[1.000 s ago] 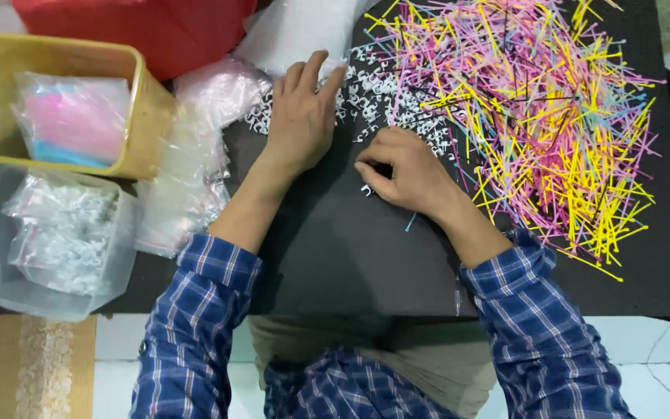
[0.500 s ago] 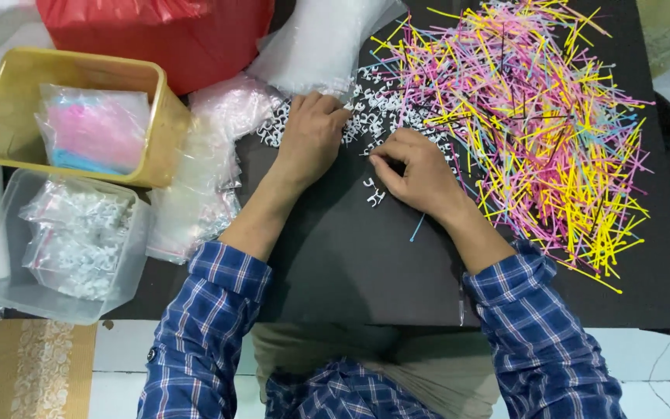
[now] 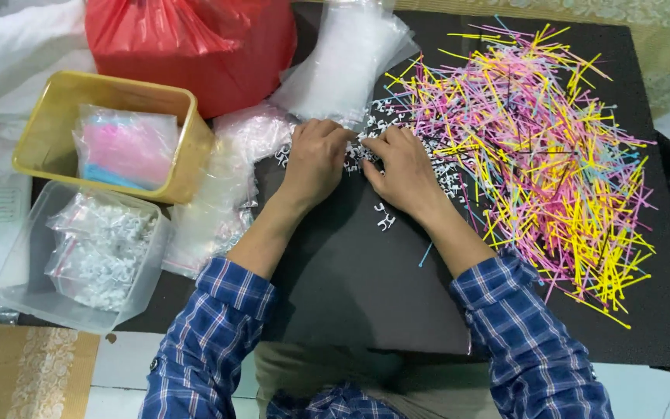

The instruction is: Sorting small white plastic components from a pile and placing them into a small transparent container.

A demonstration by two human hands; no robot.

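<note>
My left hand and my right hand rest side by side on a black mat, fingertips meeting over a scatter of small white plastic pieces. Both hands have curled fingers pressed into the pieces; whether either one holds a piece is hidden. A few white pieces lie loose near my right wrist. A big heap of thin pink, yellow and blue sticks spreads over the mat just right of my right hand.
A yellow bin holds bagged pink and blue items. A clear tub holds bags of white pieces. A red bag and clear plastic bags lie at the back. A cardboard box is at lower left.
Both hands moved together toward the far side of the mat, into the white pieces. The left hand went from flat and spread to curled beside the right hand.
</note>
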